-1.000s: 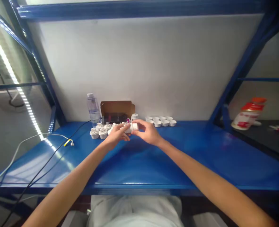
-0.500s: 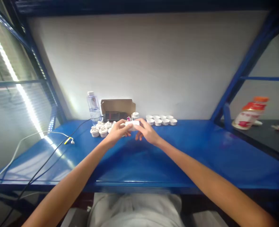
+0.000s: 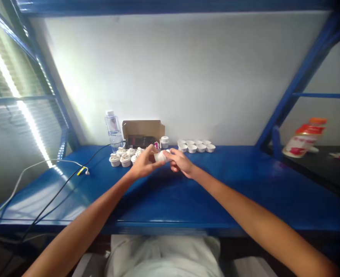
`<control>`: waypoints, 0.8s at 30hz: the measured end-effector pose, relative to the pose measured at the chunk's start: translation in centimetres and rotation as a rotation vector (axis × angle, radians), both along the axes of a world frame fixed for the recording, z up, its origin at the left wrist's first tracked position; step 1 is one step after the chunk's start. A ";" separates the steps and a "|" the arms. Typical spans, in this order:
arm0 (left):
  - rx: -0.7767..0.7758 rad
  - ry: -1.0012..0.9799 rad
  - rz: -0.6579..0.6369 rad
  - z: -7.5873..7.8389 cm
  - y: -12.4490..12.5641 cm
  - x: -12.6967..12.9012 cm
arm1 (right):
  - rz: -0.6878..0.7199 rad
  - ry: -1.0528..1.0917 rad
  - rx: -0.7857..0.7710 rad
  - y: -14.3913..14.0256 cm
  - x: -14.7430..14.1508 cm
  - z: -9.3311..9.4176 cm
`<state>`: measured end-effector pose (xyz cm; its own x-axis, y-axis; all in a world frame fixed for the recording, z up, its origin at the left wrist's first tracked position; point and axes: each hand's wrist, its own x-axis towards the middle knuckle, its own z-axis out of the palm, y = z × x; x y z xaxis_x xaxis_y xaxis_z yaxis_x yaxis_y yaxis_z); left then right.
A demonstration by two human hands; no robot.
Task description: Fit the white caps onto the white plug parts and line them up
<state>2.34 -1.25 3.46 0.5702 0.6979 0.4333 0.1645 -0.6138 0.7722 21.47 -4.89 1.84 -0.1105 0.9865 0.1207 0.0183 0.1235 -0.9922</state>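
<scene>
Between both hands, above the blue table, is a small white cup-like piece, partly covered by fingers. My left hand is closed on its left side, the thumb along the near edge. The thumb and fingers of my right hand pinch the right end. Just beyond and left of my left hand stand several white cups with raised tops, some hidden behind it. Farther right, several open white cups sit in two rows by the wall.
A brown cardboard box with a dark object in it stands at the back, beside a clear water bottle and a white capped piece. Cables cross the blue table at left. A red-and-white bottle stands far right.
The white piece has tilted, its right end now higher. My right hand's fingers have curled in more, and my left hand has turned slightly around the piece.
</scene>
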 end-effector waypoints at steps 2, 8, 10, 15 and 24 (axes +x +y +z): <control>0.189 0.097 0.032 -0.1 0.0 -0.1 | -0.025 -0.055 0.000 0.1 0.1 0.0; 0.466 0.342 0.175 0.3 0.1 -0.3 | -0.371 -0.598 0.304 1.0 1.1 -0.6; 0.492 0.401 0.259 0.6 0.6 -0.7 | -0.460 -0.711 0.315 1.7 2.0 -1.4; 0.443 0.474 0.465 1.0 2.4 -2.4 | -0.532 -0.674 0.325 3.8 4.0 -3.9; 0.441 0.543 0.434 0.4 2.8 -2.4 | -0.190 -0.812 0.390 5.8 4.0 -5.8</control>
<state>-0.08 1.55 3.82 0.4976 0.7348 0.4610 0.7383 -0.6377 0.2196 25.52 0.86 -3.97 -0.1469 0.9027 0.4045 0.7455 0.3698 -0.5545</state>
